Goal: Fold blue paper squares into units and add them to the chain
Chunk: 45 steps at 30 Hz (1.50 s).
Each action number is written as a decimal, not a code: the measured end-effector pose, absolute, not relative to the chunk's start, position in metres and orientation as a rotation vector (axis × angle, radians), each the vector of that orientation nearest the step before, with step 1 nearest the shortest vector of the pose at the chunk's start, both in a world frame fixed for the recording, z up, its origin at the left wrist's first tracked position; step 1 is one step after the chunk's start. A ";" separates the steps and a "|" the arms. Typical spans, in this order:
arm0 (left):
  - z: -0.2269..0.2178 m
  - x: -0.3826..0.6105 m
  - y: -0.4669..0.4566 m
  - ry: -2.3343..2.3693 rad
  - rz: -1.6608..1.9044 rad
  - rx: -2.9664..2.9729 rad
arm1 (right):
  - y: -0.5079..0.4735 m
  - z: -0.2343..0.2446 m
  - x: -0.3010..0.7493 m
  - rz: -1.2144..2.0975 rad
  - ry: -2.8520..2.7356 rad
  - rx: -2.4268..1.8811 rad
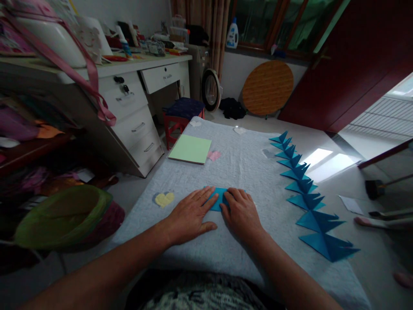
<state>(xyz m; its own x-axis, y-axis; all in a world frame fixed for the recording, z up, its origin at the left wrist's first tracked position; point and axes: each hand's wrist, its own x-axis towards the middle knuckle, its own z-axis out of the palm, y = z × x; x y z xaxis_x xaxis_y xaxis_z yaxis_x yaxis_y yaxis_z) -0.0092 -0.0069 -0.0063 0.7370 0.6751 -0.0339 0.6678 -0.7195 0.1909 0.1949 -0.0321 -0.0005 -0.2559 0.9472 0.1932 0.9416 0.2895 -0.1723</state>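
While the left hand [191, 213] lies spread and the right hand [243, 213] curls, whether pinching I cannot tell, over the flat blue paper rectangle [220, 200] on the grey cloth-covered table [251, 170], even pressure should keep folds crisp.

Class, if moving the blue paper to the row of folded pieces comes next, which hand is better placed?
Probably the right hand: it and the left hand touch the blue paper, but the row of folded pieces lies on the right.

White desk [135, 65] with drawers [137, 135], open-doored washing machine [197, 60], round wooden board [268, 87], red door [348, 64]
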 end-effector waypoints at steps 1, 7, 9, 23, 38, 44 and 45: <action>-0.006 -0.009 -0.006 1.092 0.052 2.751 | -0.032 0.000 0.195 0.037 -2.301 -1.731; -0.007 -0.001 -0.018 1.134 0.219 2.833 | -0.034 0.002 0.195 0.049 -2.298 -1.737; -0.008 0.004 -0.026 1.030 0.278 2.863 | -0.034 0.002 0.195 0.051 -2.297 -1.736; -0.006 0.007 -0.038 0.970 0.143 2.815 | -0.040 -0.009 0.215 -0.081 -2.288 -1.809; -0.012 -0.029 -0.045 1.153 0.276 2.916 | -0.057 -0.017 0.254 -0.183 -2.186 -2.018; -0.016 -0.039 -0.047 1.181 0.350 2.942 | -0.060 -0.016 0.260 -0.192 -2.133 -2.080; -0.015 -0.039 -0.046 1.182 0.379 2.937 | -0.060 -0.014 0.261 -0.206 -2.114 -2.072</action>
